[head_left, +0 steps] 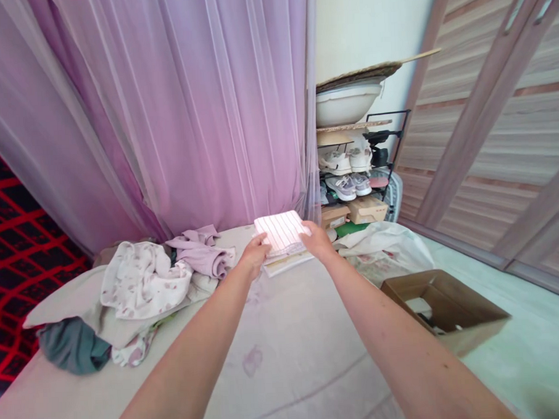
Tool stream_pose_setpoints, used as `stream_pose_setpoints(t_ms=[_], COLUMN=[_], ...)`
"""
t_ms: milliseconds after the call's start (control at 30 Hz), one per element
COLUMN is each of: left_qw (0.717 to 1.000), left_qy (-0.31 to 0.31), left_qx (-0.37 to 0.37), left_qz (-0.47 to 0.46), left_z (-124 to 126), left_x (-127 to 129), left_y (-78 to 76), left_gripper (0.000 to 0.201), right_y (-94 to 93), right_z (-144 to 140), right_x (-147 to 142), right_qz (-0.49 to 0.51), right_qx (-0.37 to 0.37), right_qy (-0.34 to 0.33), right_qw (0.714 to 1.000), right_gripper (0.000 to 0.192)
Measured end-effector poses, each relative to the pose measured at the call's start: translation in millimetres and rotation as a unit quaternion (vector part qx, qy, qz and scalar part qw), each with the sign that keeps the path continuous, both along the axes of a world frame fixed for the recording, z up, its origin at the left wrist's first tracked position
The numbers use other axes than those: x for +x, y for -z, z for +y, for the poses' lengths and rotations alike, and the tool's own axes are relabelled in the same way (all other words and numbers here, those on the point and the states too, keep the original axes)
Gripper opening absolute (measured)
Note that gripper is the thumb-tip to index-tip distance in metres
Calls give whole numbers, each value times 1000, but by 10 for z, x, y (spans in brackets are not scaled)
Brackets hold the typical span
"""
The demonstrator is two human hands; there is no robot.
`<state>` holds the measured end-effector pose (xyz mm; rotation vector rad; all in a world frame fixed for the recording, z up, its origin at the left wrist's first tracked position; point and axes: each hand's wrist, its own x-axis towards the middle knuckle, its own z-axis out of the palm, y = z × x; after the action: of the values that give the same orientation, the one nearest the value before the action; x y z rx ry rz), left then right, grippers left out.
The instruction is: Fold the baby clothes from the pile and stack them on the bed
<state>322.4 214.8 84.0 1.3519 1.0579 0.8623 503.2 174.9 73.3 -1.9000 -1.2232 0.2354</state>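
Gripping a folded striped cloth [280, 231] by opposite sides, the left hand [256, 254] and right hand [316, 239] are both closed, thumbs uppermost. The cloth sits between them, partly over a flat pale item [288, 264] on the bed [285, 333]; contact beneath cannot be confirmed. Step in hand, as judged: squaring the folded cloth. Any next move calls for level, even support. Loose clothes [146, 280] lie left of both hands.
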Motion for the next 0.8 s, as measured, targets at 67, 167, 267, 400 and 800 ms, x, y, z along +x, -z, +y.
stream_pose_setpoints(t_ms=[67, 167, 267, 400, 800], left_qw=[1000, 999, 1000, 1000, 996], left_qy=[-12, -23, -18, -15, -76], left_qx=[-14, -12, -9, -16, 3], left_qz=[17, 18, 12, 14, -49], left_z=[45, 91, 141, 152, -71], left_x=[24, 5, -15, -7, -530], left_y=[175, 277, 218, 170, 145], left_gripper=[58, 61, 63, 65, 63], right_y=[114, 187, 141, 86, 179], right_z=[14, 8, 30, 68, -90], right_x=[-9, -12, 18, 41, -364], right_qz=[-3, -17, -20, 3, 45], right_qx=[-25, -20, 10, 10, 144], right_qy=[9, 15, 23, 32, -39], right_qw=[1000, 1000, 999, 999, 988], right_gripper=[44, 42, 42, 42, 38])
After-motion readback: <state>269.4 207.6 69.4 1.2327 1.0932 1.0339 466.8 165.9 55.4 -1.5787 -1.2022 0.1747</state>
